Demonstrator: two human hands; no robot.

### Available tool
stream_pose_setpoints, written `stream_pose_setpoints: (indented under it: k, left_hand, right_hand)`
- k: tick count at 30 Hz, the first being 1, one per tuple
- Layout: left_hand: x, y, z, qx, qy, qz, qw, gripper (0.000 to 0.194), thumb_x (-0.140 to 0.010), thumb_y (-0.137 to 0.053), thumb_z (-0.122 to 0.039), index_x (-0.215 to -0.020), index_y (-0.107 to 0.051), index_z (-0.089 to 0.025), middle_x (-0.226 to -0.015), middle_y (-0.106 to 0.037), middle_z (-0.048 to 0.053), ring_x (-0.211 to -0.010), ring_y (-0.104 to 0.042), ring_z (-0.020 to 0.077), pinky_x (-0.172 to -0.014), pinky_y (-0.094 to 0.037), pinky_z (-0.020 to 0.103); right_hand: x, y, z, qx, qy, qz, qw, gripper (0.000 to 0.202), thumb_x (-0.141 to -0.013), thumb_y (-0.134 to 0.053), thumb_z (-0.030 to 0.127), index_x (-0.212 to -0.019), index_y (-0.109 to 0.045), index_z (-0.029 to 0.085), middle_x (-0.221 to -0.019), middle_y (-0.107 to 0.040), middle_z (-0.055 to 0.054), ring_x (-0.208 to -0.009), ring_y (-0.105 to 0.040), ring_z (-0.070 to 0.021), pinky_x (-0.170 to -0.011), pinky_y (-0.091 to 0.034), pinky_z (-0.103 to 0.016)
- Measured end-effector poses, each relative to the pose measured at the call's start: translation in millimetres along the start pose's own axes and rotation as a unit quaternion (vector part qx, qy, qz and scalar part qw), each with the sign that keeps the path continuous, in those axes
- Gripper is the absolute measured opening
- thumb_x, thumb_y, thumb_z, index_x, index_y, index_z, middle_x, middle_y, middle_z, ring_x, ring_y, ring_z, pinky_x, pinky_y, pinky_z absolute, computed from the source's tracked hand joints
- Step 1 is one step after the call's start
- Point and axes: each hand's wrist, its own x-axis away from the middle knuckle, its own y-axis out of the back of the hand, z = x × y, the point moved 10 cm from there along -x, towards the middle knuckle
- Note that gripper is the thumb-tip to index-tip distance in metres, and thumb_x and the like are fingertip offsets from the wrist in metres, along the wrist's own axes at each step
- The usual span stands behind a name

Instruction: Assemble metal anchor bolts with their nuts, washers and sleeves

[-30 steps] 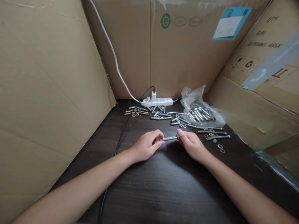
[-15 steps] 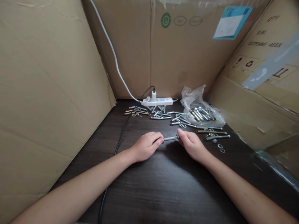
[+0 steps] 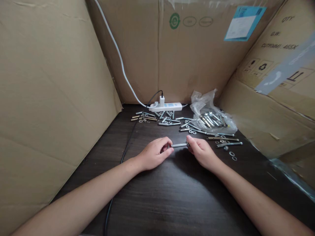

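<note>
Cardboard stands on three sides of a dark wood-grain table [image 3: 157, 203]: a left box [image 3: 49, 82], a far box [image 3: 137, 42] and a right box [image 3: 258, 111]. Near the middle of the table, a metal bolt [image 3: 180, 145] lies almost level between the two hands, its right end slightly higher in view.

The left forearm reaches in from the near left, and the left hand [image 3: 155, 154] is turned inward, its back up, with fingers curled and thumb and forefinger closed at the bolt's left end. The right forearm slants in from the near right; the right hand [image 3: 201, 152] pinches the bolt's right end, thumb on top, the other fingers bent and mostly hidden beneath.

Beyond the hands, loose bolts [image 3: 169, 124] are strewn from left to right, with washers [image 3: 231, 153] among them and off to their near right. A clear bag [image 3: 201, 98] with more bolts in it sits at the far right. By the far box is a white power strip [image 3: 169, 107] with a plug [image 3: 161, 101]; a black cord [image 3: 126, 147] runs left of the left hand, passing under the left forearm.
</note>
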Motion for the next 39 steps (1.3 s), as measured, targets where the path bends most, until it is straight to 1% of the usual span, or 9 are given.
stream_pose_setpoints:
  k: [3, 6, 10, 14, 19, 22, 27, 34, 39]
  left_hand:
    - [-0.8, -1.3, -6.3, 0.002, -0.024, 0.015, 1.000, 0.026, -0.095, -0.032, -0.032, -0.085, -0.052, -0.018, -0.084, -0.055, 0.002, -0.080, -0.050, 0.0148, -0.076, -0.040, 0.028]
    - [-1.3, -0.9, -8.8, -0.001, -0.036, 0.015, 0.999, 0.031, -0.096, -0.029, -0.032, -0.081, -0.052, -0.018, -0.080, -0.055, 0.002, -0.078, -0.049, 0.0146, -0.076, -0.040, 0.027]
    - [-0.6, -0.5, -6.9, 0.003, -0.029, 0.006, 1.000, 0.025, -0.094, -0.034, -0.032, -0.083, -0.051, -0.018, -0.080, -0.055, 0.001, -0.077, -0.050, 0.0144, -0.073, -0.039, 0.026]
    - [1.2, -1.6, -1.9, 0.016, -0.006, 0.001, 1.000, 0.013, -0.090, -0.044, -0.030, -0.086, -0.049, -0.018, -0.074, -0.051, -0.002, -0.067, -0.046, 0.0115, -0.064, -0.037, 0.024]
    - [1.8, -1.0, 1.0, 0.017, 0.009, -0.004, 1.000, 0.013, -0.088, -0.049, -0.032, -0.089, -0.049, -0.019, -0.071, -0.047, -0.004, -0.064, -0.044, 0.0104, -0.062, -0.036, 0.023]
    - [0.7, -0.9, 0.1, 0.008, 0.007, 0.004, 1.000, 0.016, -0.091, -0.044, -0.034, -0.089, -0.049, -0.019, -0.075, -0.051, -0.002, -0.069, -0.047, 0.0117, -0.065, -0.038, 0.024]
    - [-1.1, -1.4, -6.8, 0.000, -0.029, 0.015, 0.999, 0.029, -0.096, -0.031, -0.030, -0.080, -0.050, -0.017, -0.079, -0.054, 0.000, -0.077, -0.049, 0.0129, -0.073, -0.038, 0.025]
    - [0.7, -0.9, -1.7, 0.007, -0.011, -0.002, 1.000, 0.015, -0.091, -0.045, -0.031, -0.086, -0.051, -0.018, -0.074, -0.052, -0.002, -0.068, -0.047, 0.0113, -0.064, -0.037, 0.023]
    - [1.9, 2.2, 0.5, 0.017, -0.006, -0.023, 1.000, 0.014, -0.088, -0.050, -0.032, -0.089, -0.052, -0.018, -0.069, -0.047, -0.004, -0.063, -0.043, 0.0101, -0.061, -0.035, 0.023]
  right_hand:
    - [0.9, -1.5, 1.0, 0.003, 0.001, 0.005, 1.000, 0.052, -0.089, -0.031, 0.061, -0.056, -0.028, 0.021, -0.053, -0.027, 0.003, -0.050, -0.027, -0.0102, -0.048, -0.023, -0.026]
    - [1.3, -3.0, 0.9, 0.001, 0.002, 0.010, 1.000, 0.052, -0.089, -0.032, 0.061, -0.057, -0.026, 0.021, -0.053, -0.026, 0.004, -0.050, -0.026, -0.0101, -0.048, -0.022, -0.026]
    - [0.8, -2.7, 0.4, 0.001, 0.004, 0.012, 1.000, 0.051, -0.090, -0.032, 0.060, -0.057, -0.028, 0.021, -0.054, -0.027, 0.004, -0.050, -0.026, -0.0102, -0.049, -0.022, -0.026]
    - [0.2, -2.2, 0.0, -0.004, 0.005, 0.013, 1.000, 0.051, -0.090, -0.033, 0.059, -0.057, -0.027, 0.021, -0.054, -0.026, 0.004, -0.050, -0.026, -0.0098, -0.049, -0.021, -0.026]
    - [0.2, -1.7, 0.0, 0.002, 0.004, 0.011, 1.000, 0.051, -0.090, -0.032, 0.058, -0.057, -0.028, 0.021, -0.054, -0.027, 0.004, -0.051, -0.026, -0.0100, -0.050, -0.021, -0.026]
    - [0.6, -1.3, 1.0, 0.002, 0.006, 0.008, 1.000, 0.050, -0.090, -0.032, 0.058, -0.057, -0.027, 0.021, -0.054, -0.027, 0.004, -0.050, -0.026, -0.0096, -0.050, -0.021, -0.026]
    - [1.4, -0.6, 3.3, 0.007, 0.009, 0.006, 1.000, 0.050, -0.091, -0.032, 0.057, -0.057, -0.026, 0.020, -0.054, -0.026, 0.004, -0.051, -0.026, -0.0094, -0.050, -0.021, -0.026]
    - [0.6, 0.6, 4.7, 0.019, 0.012, 0.008, 1.000, 0.051, -0.091, -0.032, 0.057, -0.056, -0.029, 0.020, -0.054, -0.027, 0.004, -0.051, -0.026, -0.0093, -0.050, -0.021, -0.026]
    - [-0.3, -0.4, 1.3, 0.003, 0.005, 0.009, 1.000, 0.052, -0.090, -0.033, 0.058, -0.055, -0.030, 0.020, -0.052, -0.028, 0.004, -0.049, -0.027, -0.0092, -0.049, -0.021, -0.026]
